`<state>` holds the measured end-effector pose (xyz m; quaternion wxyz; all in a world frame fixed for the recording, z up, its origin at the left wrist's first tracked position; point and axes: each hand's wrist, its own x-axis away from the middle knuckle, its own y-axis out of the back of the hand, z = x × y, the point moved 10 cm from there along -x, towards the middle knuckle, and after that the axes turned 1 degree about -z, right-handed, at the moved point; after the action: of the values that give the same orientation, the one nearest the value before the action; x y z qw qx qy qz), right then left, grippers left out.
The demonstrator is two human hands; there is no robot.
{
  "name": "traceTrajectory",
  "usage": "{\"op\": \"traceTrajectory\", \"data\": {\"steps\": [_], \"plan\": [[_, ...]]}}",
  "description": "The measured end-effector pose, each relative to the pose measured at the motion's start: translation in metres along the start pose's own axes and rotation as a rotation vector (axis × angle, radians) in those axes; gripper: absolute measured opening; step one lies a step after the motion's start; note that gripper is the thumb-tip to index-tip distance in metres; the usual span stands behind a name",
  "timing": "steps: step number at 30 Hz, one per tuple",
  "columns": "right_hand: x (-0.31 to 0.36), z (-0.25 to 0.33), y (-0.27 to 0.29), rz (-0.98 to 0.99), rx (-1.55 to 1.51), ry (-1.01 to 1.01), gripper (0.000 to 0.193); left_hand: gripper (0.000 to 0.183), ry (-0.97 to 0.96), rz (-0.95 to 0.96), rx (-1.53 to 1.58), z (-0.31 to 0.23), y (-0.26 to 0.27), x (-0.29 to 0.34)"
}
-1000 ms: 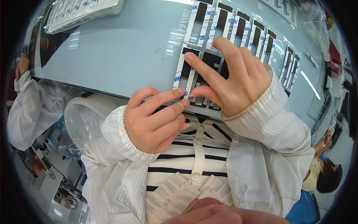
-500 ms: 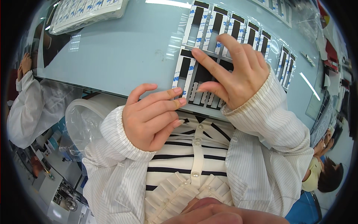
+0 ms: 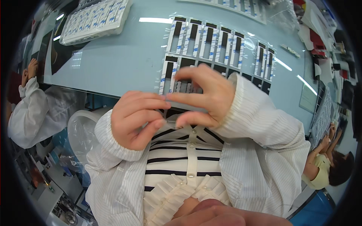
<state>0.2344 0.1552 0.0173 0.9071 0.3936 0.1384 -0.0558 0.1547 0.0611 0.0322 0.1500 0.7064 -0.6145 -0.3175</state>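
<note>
My left hand is beside the near-left corner of the strip rows, fingers stretched to the right and thumb apart below them. My right hand is over the near row, smeared by motion; its forefinger meets the left fingertips and its thumb is spread. I can make out nothing in either hand. Under and beyond the right hand lie black rectangular frame pieces. A white-and-blue backed strip with a black middle lies at the left end of that row. Similar strips form the row behind.
A white tray of backed strips stands at the far left, and another tray at the far edge. Two strips lie to the right. Below the table edge is a lined white bin. Other people sit at both sides.
My right hand has come left and nearer to me, off the row, to meet the left fingertips. My left hand has drawn slightly back to the left. The head view has shifted.
</note>
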Motion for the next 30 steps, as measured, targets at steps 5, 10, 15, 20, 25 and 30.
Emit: {"op": "traceTrajectory", "data": {"steps": [5, 10, 15, 20, 25, 30], "plan": [[0.038, 0.017, -0.005, 0.295, -0.594, -0.388, 0.05, 0.017, -0.229, 0.019, -0.021, -0.055, -0.009, -0.031], [0.085, 0.021, 0.029, 0.35, -0.379, -0.323, 0.026, 0.025, -0.38, 0.08, 0.066, -0.081, -0.036, -0.058], [0.222, -0.026, 0.081, 0.345, -0.241, -0.669, 0.029, 0.03, -0.365, 0.183, -0.235, -0.048, -0.029, -0.105], [0.385, -0.017, 0.14, 0.105, -0.027, -1.366, 0.028, 0.026, -0.196, 0.086, -0.318, 0.049, -0.003, -0.177], [0.639, -0.023, 0.157, -0.116, 0.234, -2.066, 0.024, 0.037, -0.094, 0.045, -0.383, 0.103, -0.024, -0.239], [0.659, -0.023, 0.162, -0.182, 0.297, -2.034, 0.027, 0.041, -0.109, 0.112, -0.513, 0.112, -0.044, -0.259]]}}
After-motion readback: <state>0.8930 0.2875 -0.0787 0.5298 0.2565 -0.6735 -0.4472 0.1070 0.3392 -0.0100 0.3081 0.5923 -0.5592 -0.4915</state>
